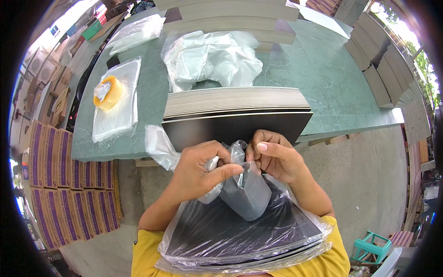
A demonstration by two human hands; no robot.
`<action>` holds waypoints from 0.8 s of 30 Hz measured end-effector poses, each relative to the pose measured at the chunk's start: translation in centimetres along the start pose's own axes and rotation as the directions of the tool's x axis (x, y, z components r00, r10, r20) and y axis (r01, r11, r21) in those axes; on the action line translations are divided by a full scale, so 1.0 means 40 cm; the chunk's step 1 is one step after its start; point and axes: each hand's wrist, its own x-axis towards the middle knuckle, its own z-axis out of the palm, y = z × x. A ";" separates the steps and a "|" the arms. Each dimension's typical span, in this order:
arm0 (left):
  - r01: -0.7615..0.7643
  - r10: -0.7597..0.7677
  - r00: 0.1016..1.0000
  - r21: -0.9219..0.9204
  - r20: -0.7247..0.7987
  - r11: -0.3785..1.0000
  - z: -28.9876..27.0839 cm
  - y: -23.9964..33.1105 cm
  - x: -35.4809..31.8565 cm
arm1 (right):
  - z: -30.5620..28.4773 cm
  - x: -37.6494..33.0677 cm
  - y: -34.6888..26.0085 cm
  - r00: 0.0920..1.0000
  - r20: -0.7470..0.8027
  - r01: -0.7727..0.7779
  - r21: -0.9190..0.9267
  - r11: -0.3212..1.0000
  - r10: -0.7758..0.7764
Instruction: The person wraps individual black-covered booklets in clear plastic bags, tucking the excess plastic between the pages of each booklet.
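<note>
A clear plastic bag [247, 194] hangs between my hands, its mouth bunched at the top. My left hand [203, 171] is closed on the bag, with the thumb pressed along its edge and more crumpled plastic under the palm. On the other side, my right hand [279, 157] pinches the bag's rim between thumb and fingers. Below them, black panels wrapped in clear plastic [230, 235] rest against my yellow shirt. Just beyond my hands, a stack of pale-edged panels [235, 99] stands at the table edge, with a black panel [230, 127] facing me.
On the green table [318, 78] lie a heap of clear bags [214, 60], a yellow tape roll [110, 93] on flat bags [115, 124], and more bags [138, 32]. Board stacks [235, 14] stand behind. Cartons [69, 198] are at left, a teal stool [371, 247] at lower right.
</note>
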 end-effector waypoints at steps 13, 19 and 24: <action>0.048 -0.048 0.999 -0.045 -0.003 0.998 0.028 -0.012 0.019 | 0.008 -0.001 -0.017 0.998 -0.050 0.022 -0.027 0.999 -0.024; 0.080 -0.079 0.997 0.079 -0.004 0.994 0.003 0.015 0.022 | 0.030 -0.017 -0.032 0.993 -0.084 -0.109 -0.487 0.866 0.078; -0.082 0.134 0.982 0.334 -0.134 0.939 -0.001 0.017 0.017 | -0.001 -0.019 -0.045 0.991 -0.058 -0.131 -0.554 0.822 0.119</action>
